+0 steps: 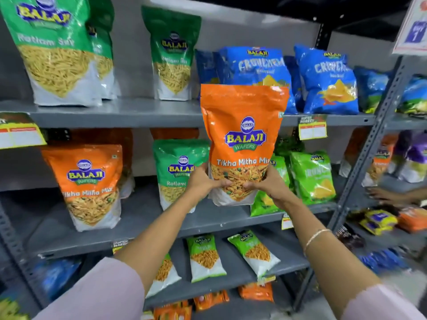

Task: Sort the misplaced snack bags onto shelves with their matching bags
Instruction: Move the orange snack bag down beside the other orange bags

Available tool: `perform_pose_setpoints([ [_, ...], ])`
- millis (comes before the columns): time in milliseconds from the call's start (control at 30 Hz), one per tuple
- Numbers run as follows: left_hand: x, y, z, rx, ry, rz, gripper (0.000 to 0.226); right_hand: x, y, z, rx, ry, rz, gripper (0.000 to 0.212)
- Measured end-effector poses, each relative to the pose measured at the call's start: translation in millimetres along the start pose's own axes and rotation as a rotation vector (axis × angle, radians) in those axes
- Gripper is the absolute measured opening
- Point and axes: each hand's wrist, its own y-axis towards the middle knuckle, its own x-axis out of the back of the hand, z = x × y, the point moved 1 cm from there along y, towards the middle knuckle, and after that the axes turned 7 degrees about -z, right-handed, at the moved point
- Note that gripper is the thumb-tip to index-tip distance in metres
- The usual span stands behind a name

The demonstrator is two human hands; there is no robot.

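Holding the orange snack bag (240,139) upright in front of the shelves, I have my left hand (201,181) wrapped round its lower left edge and my right hand (265,184) round its lower right, both clamped on the bag near its bottom, so its long axis runs straight up from my grip. It hangs in the air, resting on no shelf. Its match, another orange bag (89,183) with the same label, stands on the middle shelf (147,218) down and to my left, with a green bag (179,172) standing between the two. So I judge the bag has to travel left and a little lower, past the green one, and my left hand is the nearer to that spot. The bag I hold is glossy orange above, with a clear window showing a yellowish mix, and white at the base.
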Motion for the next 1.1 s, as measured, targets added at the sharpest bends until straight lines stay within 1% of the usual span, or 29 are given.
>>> perform_pose_setpoints([
  [67, -9, 4, 22, 0.037, 0.046, 0.035, 0.071, -2, 3, -23, -0.033, -0.029, -0.008, 0.079],
  [100, -13, 6, 32, 0.064, 0.059, 0.049, 0.071, -3, 5, -34, -0.047, -0.045, -0.007, 0.079],
  [333, -40, 25, 84, 0.215, 0.11, 0.058, 0.063, -13, 28, -104, -0.159, -0.048, 0.026, 0.074],
  [500, -54, 61, 106, 0.261, 0.147, 0.06, 0.053, -21, 70, -137, -0.204, -0.027, 0.069, 0.076],
  [600, -59, 80, 117, 0.274, 0.152, 0.05, 0.054, -25, 94, -151, -0.21, -0.036, 0.061, 0.076],
  [700, -63, 95, 125, 0.272, 0.146, 0.035, 0.051, -27, 111, -160, -0.248, 0.03, 0.074, 0.075],
  [867, -68, 104, 142, 0.318, 0.124, 0.013, 0.054, -29, 115, -167, -0.279, 0.035, 0.079, 0.079],
  [967, -70, 102, 144, 0.316, 0.126, 0.002, 0.055, -29, 114, -166, -0.303, 0.011, 0.093, 0.08],
  [1033, -69, 99, 141, 0.329, 0.132, 0.019, 0.053, -28, 114, -163, -0.31, -0.044, 0.122, 0.085],
  [1100, -64, 95, 137, 0.382, 0.174, 0.073, 0.043, -26, 114, -159, -0.339, -0.158, 0.14, 0.087],
])
